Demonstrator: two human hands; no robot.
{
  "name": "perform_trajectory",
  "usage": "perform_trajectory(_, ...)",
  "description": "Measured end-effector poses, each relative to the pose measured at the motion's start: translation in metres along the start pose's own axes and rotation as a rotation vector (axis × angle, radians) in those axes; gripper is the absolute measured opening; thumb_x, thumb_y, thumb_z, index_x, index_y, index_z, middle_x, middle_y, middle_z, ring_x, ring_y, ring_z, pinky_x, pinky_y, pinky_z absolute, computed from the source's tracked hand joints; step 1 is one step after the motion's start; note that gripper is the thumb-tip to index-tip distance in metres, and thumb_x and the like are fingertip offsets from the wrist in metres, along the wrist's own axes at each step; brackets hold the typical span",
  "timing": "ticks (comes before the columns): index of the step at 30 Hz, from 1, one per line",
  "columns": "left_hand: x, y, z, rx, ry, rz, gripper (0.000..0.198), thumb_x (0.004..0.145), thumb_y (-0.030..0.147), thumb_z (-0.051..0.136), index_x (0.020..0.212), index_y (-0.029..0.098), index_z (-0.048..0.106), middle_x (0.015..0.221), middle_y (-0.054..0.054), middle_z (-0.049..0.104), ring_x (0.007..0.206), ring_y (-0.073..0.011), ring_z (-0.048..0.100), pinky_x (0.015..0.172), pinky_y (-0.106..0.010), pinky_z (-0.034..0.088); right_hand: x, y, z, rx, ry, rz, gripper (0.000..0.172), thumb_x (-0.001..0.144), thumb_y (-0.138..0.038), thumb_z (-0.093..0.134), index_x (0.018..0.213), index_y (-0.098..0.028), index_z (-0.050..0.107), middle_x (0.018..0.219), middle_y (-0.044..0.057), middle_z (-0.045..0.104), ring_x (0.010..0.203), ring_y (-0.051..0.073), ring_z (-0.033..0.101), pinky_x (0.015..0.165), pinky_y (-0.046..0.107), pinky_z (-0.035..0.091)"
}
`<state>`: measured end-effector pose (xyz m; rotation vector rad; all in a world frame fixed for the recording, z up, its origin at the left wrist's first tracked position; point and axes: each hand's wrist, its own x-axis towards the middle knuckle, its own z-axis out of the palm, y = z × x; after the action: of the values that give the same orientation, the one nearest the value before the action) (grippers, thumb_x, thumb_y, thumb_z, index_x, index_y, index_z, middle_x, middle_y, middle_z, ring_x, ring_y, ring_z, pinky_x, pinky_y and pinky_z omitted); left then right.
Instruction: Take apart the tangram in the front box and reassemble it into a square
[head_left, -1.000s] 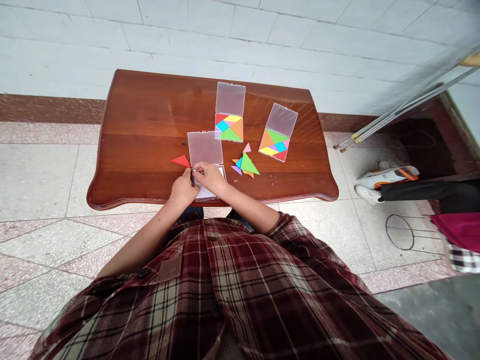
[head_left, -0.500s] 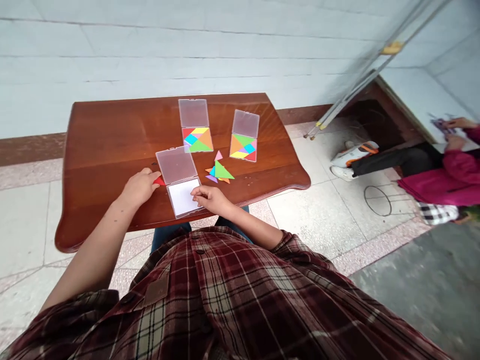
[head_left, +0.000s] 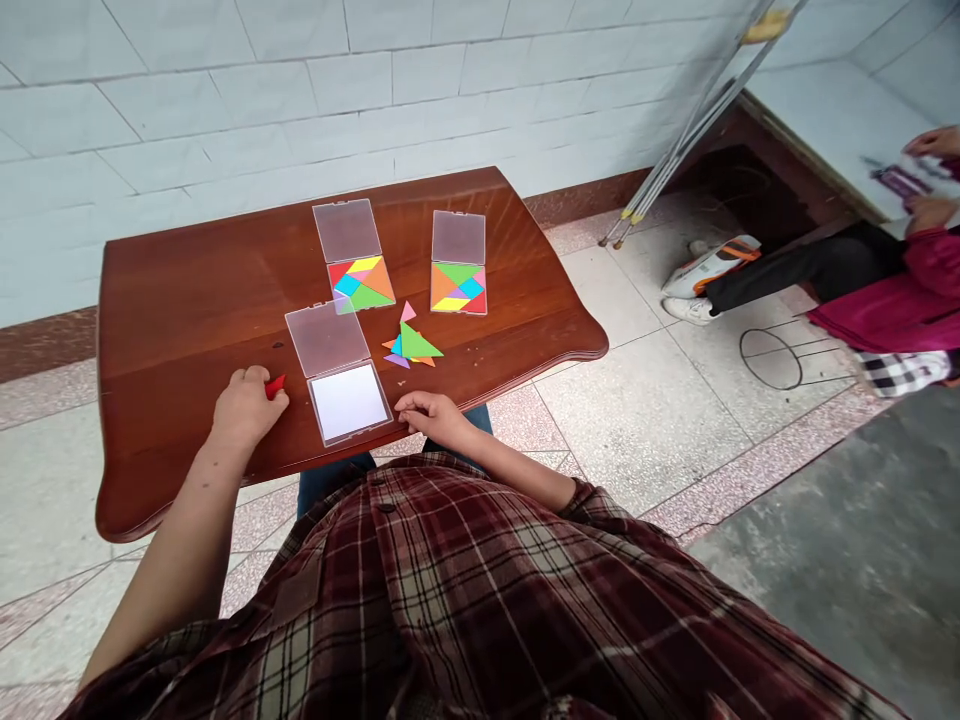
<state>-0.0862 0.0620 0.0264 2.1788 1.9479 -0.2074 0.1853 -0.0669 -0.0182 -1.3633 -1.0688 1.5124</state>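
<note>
My left hand [head_left: 246, 408] is closed on a red tangram piece [head_left: 275, 385], whose tip shows past the fingers, left of an open clear plastic case. The case's lid [head_left: 327, 338] lies folded back, and a white sheet [head_left: 349, 401] covers its tray. Just right of that tray my right hand [head_left: 439, 420] rests at the table's front edge, fingers loosely bent and slightly apart, nothing visible in them. Beyond it lies a loose pile of tangram pieces: a green triangle [head_left: 417, 342] on top, a pink triangle [head_left: 408, 312] behind, with blue, purple and orange ones partly covered.
Two more open cases hold filled tangram sets [head_left: 362, 284] [head_left: 458, 288] farther back on the brown wooden table [head_left: 187, 300]. A tiled wall stands behind. Crutches [head_left: 675, 150] lean at the right, near a seated person in a magenta top [head_left: 885, 305] and a wire ring [head_left: 770, 358].
My left hand has drawn the red piece away from the case, to the left. My right hand has moved off the white sheet to the right. The view has shifted.
</note>
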Motion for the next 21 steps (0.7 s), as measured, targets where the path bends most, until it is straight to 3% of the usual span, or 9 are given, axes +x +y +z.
perform_trajectory(2, -0.002, 0.007, -0.003, -0.005, -0.022, -0.059, 0.047, 0.083, 0.035, 0.049, 0.124, 0.012, 0.054, 0.124, -0.021, 0.056, 0.108, -0.0363, 0.062, 0.090, -0.046, 0.052, 0.002, -0.001, 0.002, -0.012, -0.020, -0.007, 0.009, 0.074, -0.014, 0.057, 0.081, -0.018, 0.061, 0.073, -0.005, 0.062, 0.056, 0.006, 0.055, 0.061, 0.022, 0.047)
perform_trajectory(8, -0.010, 0.022, -0.010, 0.036, -0.036, -0.232, 0.046, 0.085, 0.029, 0.040, 0.120, 0.004, 0.056, 0.129, -0.029, 0.051, 0.111, -0.0437, 0.061, 0.091, -0.052, 0.051, 0.000, 0.001, 0.006, -0.020, -0.067, -0.019, 0.008, 0.076, -0.014, 0.057, 0.081, -0.018, 0.061, 0.071, -0.005, 0.061, 0.056, 0.006, 0.055, 0.062, 0.022, 0.047)
perform_trajectory(14, -0.020, 0.018, -0.006, -0.017, 0.026, -0.305, 0.054, 0.084, 0.028, 0.040, 0.126, -0.005, 0.047, 0.127, -0.037, 0.049, 0.113, -0.0490, 0.059, 0.090, -0.055, 0.049, -0.005, -0.001, 0.002, 0.032, -0.059, -0.023, 0.009, 0.074, -0.012, 0.059, 0.081, -0.018, 0.061, 0.070, -0.007, 0.060, 0.054, 0.005, 0.054, 0.060, 0.021, 0.046)
perform_trajectory(17, -0.023, 0.011, -0.014, -0.081, 0.089, -0.325, 0.058, 0.082, 0.029, 0.044, 0.129, -0.005, 0.045, 0.123, -0.040, 0.052, 0.113, -0.0511, 0.059, 0.088, -0.059, 0.048, -0.005, -0.004, -0.001, 0.053, -0.050, -0.034, 0.010, 0.073, -0.012, 0.059, 0.079, -0.018, 0.062, 0.070, -0.006, 0.061, 0.054, 0.006, 0.054, 0.061, 0.022, 0.046)
perform_trajectory(19, -0.027, 0.006, -0.025, -0.180, 0.092, -0.275, 0.059, 0.078, 0.033, 0.050, 0.129, 0.003, 0.048, 0.117, -0.036, 0.058, 0.107, -0.0499, 0.063, 0.085, -0.060, 0.049, -0.007, -0.004, -0.002, 0.067, -0.054, -0.027, 0.010, 0.072, -0.014, 0.060, 0.080, -0.019, 0.063, 0.070, -0.006, 0.062, 0.054, 0.006, 0.054, 0.060, 0.022, 0.046)
perform_trajectory(21, -0.035, 0.003, -0.036, -0.335, 0.002, -0.102, 0.060, 0.073, 0.040, 0.061, 0.126, 0.013, 0.055, 0.107, -0.027, 0.066, 0.097, -0.0448, 0.067, 0.080, -0.057, 0.052, -0.009, -0.002, -0.004, 0.088, -0.054, -0.009, 0.011, 0.071, -0.016, 0.062, 0.081, -0.019, 0.063, 0.069, -0.006, 0.063, 0.053, 0.007, 0.054, 0.059, 0.023, 0.046)
